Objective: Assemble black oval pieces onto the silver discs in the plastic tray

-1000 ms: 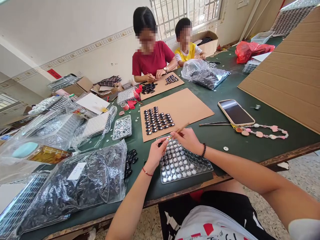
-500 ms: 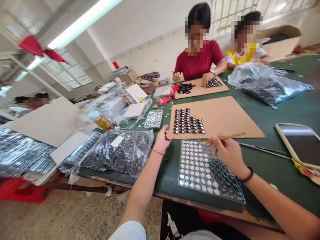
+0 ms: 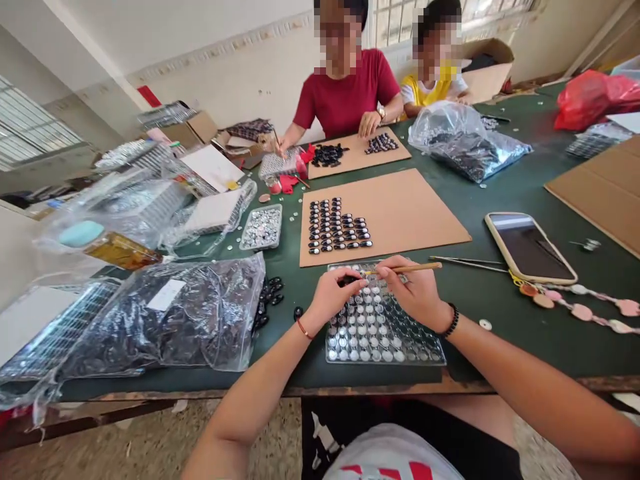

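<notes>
Between the thumb and fingers of my left hand [image 3: 334, 293] is a small black piece [image 3: 347, 281], partly hidden. My right hand [image 3: 417, 297] grips a thin brush [image 3: 417, 267] with a wooden handle, its tip close to the black piece. Both hands are over a clear plastic tray [image 3: 385, 359] with rows of round cells, many at the left filled with whitish discs [image 3: 367, 320]. Just beyond lies a cardboard sheet [image 3: 415, 213] bearing rows of black pieces topped with white ovals [image 3: 327, 227].
To the left are a plastic bag of dark pieces [image 3: 200, 320], loose black pieces [image 3: 270, 293] and a tub of small shiny parts [image 3: 261, 227]. At right lie tweezers [image 3: 470, 263] and a phone [image 3: 530, 247]. Across the table a person in red [image 3: 345, 100] works at another cardboard sheet.
My left hand has come from beside the cardboard sheet to over the tray, now with a black piece in its fingers. The brush has come together with it. The view has turned right.
</notes>
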{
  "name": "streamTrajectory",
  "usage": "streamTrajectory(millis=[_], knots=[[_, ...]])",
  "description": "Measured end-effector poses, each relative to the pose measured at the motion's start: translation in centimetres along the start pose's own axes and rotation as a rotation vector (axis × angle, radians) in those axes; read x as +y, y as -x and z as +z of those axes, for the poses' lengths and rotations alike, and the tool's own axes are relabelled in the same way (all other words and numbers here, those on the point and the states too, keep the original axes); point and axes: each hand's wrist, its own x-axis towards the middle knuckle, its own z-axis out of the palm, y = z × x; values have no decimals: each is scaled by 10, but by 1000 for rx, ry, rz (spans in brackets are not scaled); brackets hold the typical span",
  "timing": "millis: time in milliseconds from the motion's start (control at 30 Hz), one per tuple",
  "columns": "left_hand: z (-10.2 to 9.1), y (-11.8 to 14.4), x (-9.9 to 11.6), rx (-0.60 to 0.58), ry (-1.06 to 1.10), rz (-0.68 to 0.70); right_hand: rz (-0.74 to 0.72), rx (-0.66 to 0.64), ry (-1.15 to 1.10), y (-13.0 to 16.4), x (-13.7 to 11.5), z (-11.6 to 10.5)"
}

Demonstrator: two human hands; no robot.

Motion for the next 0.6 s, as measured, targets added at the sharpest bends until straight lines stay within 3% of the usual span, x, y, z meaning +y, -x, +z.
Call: streamTrajectory(millis=[200,600], knots=[[1,3,3,-79,-37,47,-203,-113,127,4,0,3],[0,5,8,-105,-92,23,-274,-75,219,3,5,6]])
